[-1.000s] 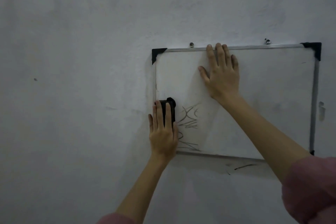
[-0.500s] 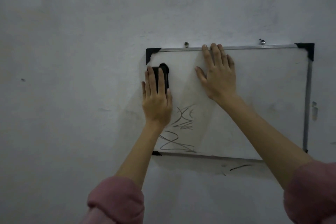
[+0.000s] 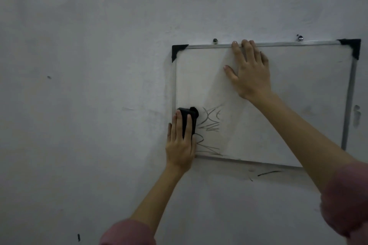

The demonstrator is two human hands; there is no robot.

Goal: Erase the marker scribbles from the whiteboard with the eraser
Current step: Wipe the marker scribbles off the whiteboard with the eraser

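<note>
Dim grey wall (image 3: 79, 65); framed whiteboard (image 3: 298, 105) right of centre. Left hand (image 3: 182, 141) pressing black eraser (image 3: 188, 119) beside scribbles (image 3: 209, 125), lower-left of board. Right hand (image 3: 251, 73) flat, open.

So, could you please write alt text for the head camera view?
A left hand presses a black eraser on a wall-hung whiteboard, beside marker scribbles at its lower left. The right hand lies flat near the top edge.

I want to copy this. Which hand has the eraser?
The left hand, low at the whiteboard's left edge, presses the black eraser. The right hand lies flat and empty up top.
</note>
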